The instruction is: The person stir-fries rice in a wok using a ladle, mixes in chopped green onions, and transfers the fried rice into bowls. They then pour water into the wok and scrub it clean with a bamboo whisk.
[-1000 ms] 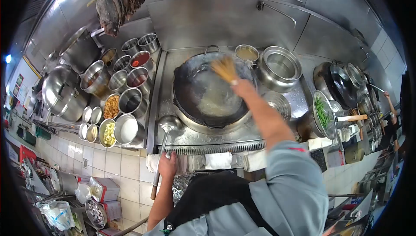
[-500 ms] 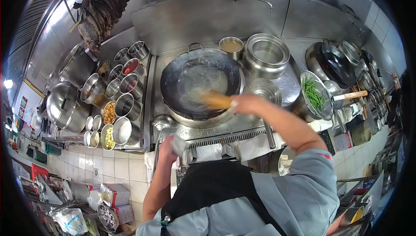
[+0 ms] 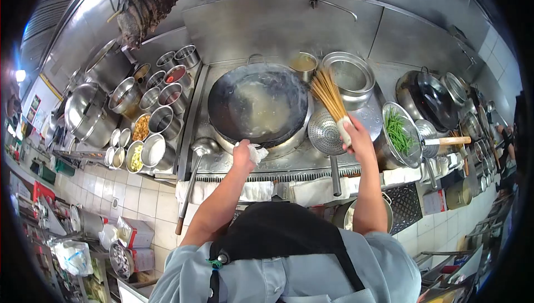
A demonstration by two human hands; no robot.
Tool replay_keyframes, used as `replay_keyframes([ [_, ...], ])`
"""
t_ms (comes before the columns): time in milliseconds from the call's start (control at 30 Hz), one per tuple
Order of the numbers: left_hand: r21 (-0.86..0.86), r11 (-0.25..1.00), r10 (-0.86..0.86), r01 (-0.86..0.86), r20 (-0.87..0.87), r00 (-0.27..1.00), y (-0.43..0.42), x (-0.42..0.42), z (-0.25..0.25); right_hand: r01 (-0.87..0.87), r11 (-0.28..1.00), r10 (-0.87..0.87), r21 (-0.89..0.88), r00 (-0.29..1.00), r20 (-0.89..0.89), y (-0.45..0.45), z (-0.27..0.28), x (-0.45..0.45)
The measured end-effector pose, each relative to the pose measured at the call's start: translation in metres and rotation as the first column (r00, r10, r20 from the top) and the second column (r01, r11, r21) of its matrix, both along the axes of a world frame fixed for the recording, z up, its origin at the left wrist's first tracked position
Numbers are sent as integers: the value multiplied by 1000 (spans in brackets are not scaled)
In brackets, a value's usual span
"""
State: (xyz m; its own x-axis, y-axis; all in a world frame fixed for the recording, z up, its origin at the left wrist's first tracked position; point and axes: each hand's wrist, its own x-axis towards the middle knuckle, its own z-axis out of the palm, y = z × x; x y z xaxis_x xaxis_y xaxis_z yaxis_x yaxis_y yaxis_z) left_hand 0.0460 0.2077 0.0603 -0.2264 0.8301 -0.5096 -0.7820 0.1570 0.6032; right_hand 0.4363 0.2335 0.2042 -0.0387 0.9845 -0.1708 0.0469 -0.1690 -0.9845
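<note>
A large dark wok (image 3: pixel 222 100) sits on the burner with cloudy liquid pooled in it. My left hand (image 3: pixel 243 154) is closed around a white cloth (image 3: pixel 257 153) at the wok's near rim. To the right of the wok, my right hand (image 3: pixel 357 133) grips a bamboo wok brush (image 3: pixel 329 94) by its pale wrapped end, bristles pointing up and away. The brush is raised over a perforated strainer (image 3: pixel 327 132) lying on the stovetop. A long-handled ladle (image 3: pixel 204 146) rests left of my left hand.
Metal containers of ingredients, including a red sauce (image 3: pixel 176 73), stand at left. Behind are a steel pot (image 3: pixel 349 69) and a small pot of broth (image 3: pixel 303 62). Green beans (image 3: pixel 397 130) lie in a strainer at right. A faucet (image 3: pixel 336 6) extends from the back wall.
My right hand has lifted the brush out of the wok and moved right. My left hand has brought the cloth up to the wok's near rim. The camera view has shifted slightly.
</note>
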Motion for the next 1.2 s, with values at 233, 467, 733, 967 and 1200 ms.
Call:
replay_keyframes([
  [233,118,993,2,-1,-6,1000,-55,22,37,130,988,-133,-88,991,-29,-60,-8,34],
  [467,-60,997,-31,40,139,990,-68,-4,45,112,991,-110,-74,994,30,-74,-3,30],
  [733,54,994,-110,97,342,933,-86,-12,35,75,996,-72,-53,995,63,-77,21,-8],
  [967,205,976,-159,74,434,887,-92,-24,20,126,991,-116,-37,974,194,-86,47,-40],
  [1200,235,967,-217,100,550,807,-98,-46,8,117,992,-103,-44,962,253,-99,66,-69],
])
